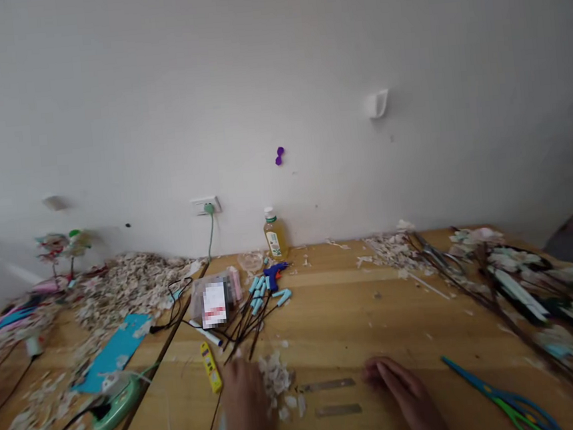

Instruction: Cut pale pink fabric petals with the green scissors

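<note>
Three strips [338, 410] lie on our worktop [326, 325] just beside our right hand [402, 392], whose fingers curl loosely; we cannot tell whether they hold anything. Our left hand [244, 392], its grip hidden from us, is by the stems [248, 319] and scraps [276, 376].

A green plug [208, 209] occupies the wall socket [197, 207] — cord [211, 233] running down. A white-capped bottle [273, 236] stands upright; a green power strip [117, 405] lies near a blue sheet [112, 356].
</note>
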### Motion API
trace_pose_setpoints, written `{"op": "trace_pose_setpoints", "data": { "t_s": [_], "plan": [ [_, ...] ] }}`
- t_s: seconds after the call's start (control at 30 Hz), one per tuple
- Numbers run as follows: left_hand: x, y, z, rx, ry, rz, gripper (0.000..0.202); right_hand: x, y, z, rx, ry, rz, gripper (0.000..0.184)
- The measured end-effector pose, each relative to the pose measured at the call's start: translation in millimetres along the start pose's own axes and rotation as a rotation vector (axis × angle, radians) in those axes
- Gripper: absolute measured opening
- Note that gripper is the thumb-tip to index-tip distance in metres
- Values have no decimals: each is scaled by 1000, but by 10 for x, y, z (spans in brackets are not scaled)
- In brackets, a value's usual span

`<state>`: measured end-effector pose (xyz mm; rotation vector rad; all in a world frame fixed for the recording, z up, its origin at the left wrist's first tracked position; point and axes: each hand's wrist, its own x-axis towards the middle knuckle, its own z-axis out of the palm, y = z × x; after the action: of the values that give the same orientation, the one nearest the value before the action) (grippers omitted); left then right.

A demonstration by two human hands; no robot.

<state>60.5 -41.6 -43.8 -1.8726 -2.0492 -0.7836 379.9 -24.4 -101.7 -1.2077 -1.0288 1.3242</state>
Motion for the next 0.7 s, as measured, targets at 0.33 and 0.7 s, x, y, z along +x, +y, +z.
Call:
{"op": "trace_pose_setpoints", "data": {
  "t_s": [0.33,0.7],
  "plan": [
    [-907,568,606,-56,-70,242,54,-2,20,-1,-38,61,37,54],
    [-896,590,644,-38,-160,260,38,-6,-29,7,-37,64,46,51]
  ]
}}
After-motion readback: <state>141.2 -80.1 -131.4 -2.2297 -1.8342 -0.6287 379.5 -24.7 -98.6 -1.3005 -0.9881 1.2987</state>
